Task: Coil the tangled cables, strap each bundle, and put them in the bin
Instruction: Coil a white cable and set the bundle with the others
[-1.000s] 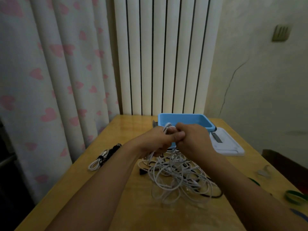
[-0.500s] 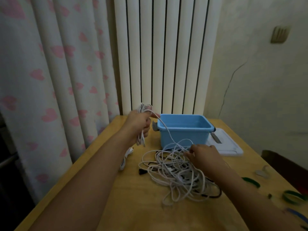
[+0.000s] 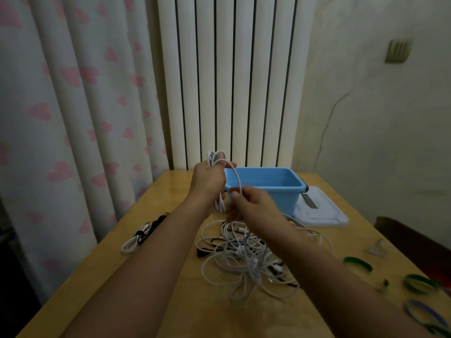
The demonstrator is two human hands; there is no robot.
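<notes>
Your left grip (image 3: 208,181) clenches white cable loops (image 3: 216,158) above the desk (image 3: 136,284); your right grip (image 3: 251,203) pinches that cable's strand. The tangle (image 3: 244,254) lies before the blue bin (image 3: 273,189).

Probably a home: heart-print curtain (image 3: 61,118), wooden table (image 3: 156,276).

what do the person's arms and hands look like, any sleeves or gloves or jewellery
Both forearms are bare up to the frame edge, with no sleeves showing. The left hand and right hand wear no gloves, and no rings, watch or bracelet show.
</notes>
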